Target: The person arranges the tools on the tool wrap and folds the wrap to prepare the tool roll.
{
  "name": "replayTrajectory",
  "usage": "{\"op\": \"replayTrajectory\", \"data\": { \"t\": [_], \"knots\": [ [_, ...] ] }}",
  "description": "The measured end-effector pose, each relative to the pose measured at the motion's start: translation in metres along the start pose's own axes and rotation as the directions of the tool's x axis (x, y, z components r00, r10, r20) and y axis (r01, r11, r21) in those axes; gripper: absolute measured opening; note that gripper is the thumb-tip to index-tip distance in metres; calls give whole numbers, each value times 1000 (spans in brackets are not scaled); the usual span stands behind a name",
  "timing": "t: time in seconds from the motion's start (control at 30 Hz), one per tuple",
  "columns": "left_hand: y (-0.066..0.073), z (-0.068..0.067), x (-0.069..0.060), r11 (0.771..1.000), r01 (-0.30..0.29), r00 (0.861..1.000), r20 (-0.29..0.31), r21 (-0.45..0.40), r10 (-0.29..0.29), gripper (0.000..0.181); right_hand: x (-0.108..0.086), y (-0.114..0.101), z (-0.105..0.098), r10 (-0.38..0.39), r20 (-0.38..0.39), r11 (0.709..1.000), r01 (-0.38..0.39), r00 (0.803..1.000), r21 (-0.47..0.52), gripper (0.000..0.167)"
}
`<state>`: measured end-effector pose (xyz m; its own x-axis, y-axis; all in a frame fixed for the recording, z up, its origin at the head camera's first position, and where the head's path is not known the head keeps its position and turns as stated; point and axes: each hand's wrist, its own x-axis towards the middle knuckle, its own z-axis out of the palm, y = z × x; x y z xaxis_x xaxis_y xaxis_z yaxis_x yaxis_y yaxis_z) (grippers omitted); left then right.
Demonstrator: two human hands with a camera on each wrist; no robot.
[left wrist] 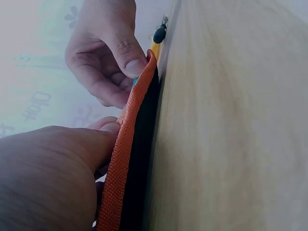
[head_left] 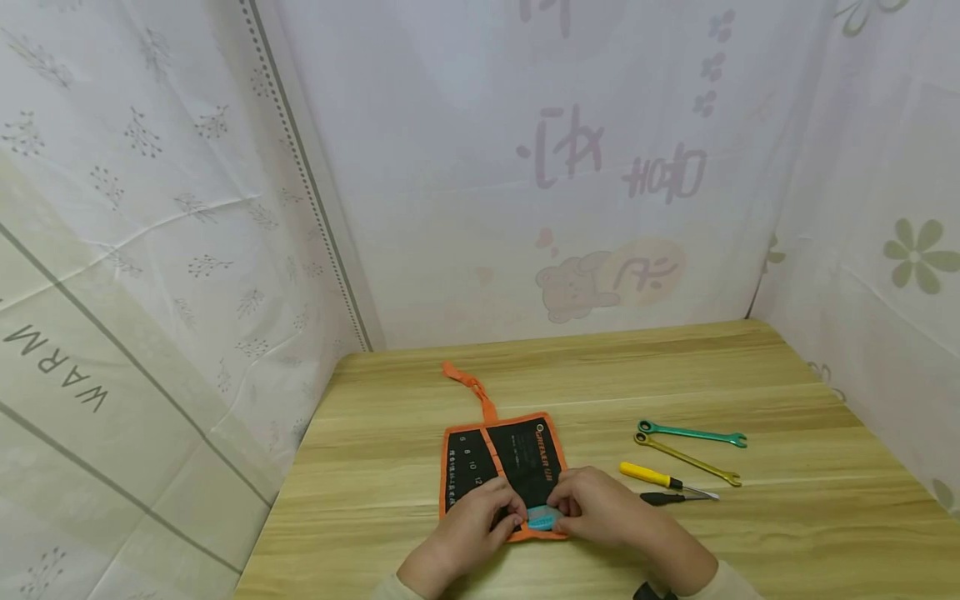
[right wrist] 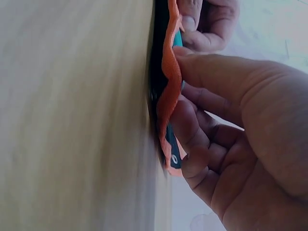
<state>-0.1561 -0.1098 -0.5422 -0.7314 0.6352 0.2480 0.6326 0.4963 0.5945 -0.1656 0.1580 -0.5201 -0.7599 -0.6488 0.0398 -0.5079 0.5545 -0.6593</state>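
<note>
Fingers of the right hand [head_left: 596, 502] pinch a small blue object [head_left: 542, 518] at the bottom edge of the black pouch [head_left: 523, 457] — the left hand's [head_left: 480, 518] thumb and finger pinch the orange trim [left wrist: 131, 130] beside it. Two wrenches [head_left: 690, 432] and two screwdrivers [head_left: 647, 475] lie on the table [head_left: 360, 475], right of the pouch.

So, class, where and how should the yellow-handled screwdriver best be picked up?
Probably by its yellow handle, towards the end nearest the tool pouch, coming from above. It lies flat, the handle is thicker than the shaft, and that end has the widest gap to the black-handled screwdriver; the shafts converge.
</note>
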Motion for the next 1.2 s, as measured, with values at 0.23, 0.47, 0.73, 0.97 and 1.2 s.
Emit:
{"op": "replayTrajectory", "data": {
  "t": [0.23,0.47,0.73,0.97,1.2],
  "knots": [
    [2,0,0,1000,-6,1000,9,-4,6,12,2,-3,3,9,-3,1000,-9,1000,1,14],
    [4,-1,1,1000,-14,1000,14,6,14,11,3,-5,5,22,-4,1000,-22,1000,-10,15],
    [4,1,1,999,-27,1000,12,18,27,11,5,-5,9,25,-11,999,-25,1000,-42,15],
    [4,2,1,1000,-26,999,19,17,26,10,6,-5,10,34,-7,999,-35,999,-35,15],
    [2,1,1,999,-42,999,18,30,41,11,4,-3,11,36,-9,999,-36,999,-7,15]
  ]
}}
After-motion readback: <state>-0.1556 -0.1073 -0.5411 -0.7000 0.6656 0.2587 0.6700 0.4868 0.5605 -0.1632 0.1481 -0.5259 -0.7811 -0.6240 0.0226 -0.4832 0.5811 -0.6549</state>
